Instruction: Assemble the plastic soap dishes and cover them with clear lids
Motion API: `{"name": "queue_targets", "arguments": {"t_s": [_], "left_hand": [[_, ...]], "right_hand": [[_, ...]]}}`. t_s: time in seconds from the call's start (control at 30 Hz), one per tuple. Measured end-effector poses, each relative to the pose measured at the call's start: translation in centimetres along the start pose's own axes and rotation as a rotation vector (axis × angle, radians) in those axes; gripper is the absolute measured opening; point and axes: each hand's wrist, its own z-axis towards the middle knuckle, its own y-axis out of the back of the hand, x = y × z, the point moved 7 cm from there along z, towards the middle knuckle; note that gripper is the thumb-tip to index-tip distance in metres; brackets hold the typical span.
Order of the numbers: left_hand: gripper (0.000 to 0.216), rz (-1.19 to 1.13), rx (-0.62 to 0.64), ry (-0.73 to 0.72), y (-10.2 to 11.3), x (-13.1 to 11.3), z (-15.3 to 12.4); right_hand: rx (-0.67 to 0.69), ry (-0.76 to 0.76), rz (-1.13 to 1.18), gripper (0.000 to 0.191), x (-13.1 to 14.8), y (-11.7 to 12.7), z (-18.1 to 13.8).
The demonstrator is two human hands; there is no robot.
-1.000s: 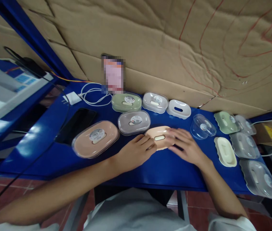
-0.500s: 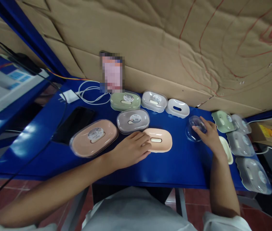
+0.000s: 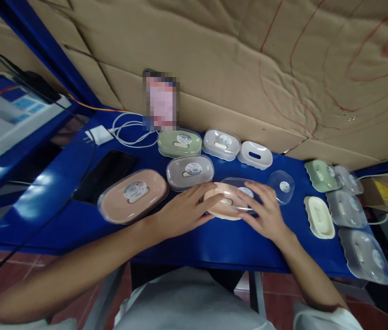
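A peach oval soap dish (image 3: 223,211) with a slotted middle lies on the blue table. My left hand (image 3: 190,206) is closed around its left end, index finger over the top. My right hand (image 3: 262,208) grips a clear plastic lid (image 3: 233,182) bearing a round label, held tilted over the dish; whether it touches the dish is unclear. Another clear lid (image 3: 285,195) lies to the right. Left of my left hand sits a lidded pink soap dish (image 3: 139,190), and behind it a lidded grey one (image 3: 188,172).
Along the back stand lidded green (image 3: 169,144) and pale (image 3: 214,146) dishes and an uncovered white one (image 3: 264,158). At the right are a cream dish (image 3: 319,217) and several lidded dishes (image 3: 368,259). A dark phone (image 3: 107,172), a charger (image 3: 101,135) and cables lie left.
My right hand has moved left from the clear lids with one lid, bringing it over the peach dish. My left hand stays at the dish, its fingers now reaching further over it.
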Motion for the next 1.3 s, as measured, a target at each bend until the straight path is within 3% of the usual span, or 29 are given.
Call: {"name": "queue_targets", "arguments": {"t_s": [0.1,0.23,0.47,0.93,1.3], "left_hand": [[0.068,-0.01,-0.002,0.007,0.0,0.1,0.0],[0.061,-0.021,0.011,0.046,0.0,0.3,0.1],[0.052,-0.007,0.027,0.016,0.0,-0.1,0.1],[0.057,-0.025,0.005,0.002,0.2,-0.2,0.3],[0.062,0.023,0.01,0.021,-0.2,0.0,0.1]], "right_hand": [[0.069,0.041,0.044,0.073,1.3,-2.2,0.3],[0.113,0.053,0.026,0.072,1.5,-3.0,0.0],[0.141,0.117,-0.013,0.071,2.2,-3.2,-0.1],[0.147,0.063,-0.077,0.074,2.0,-3.2,-0.2],[0.148,0.025,0.082,0.084,1.7,-3.5,0.0]]}}
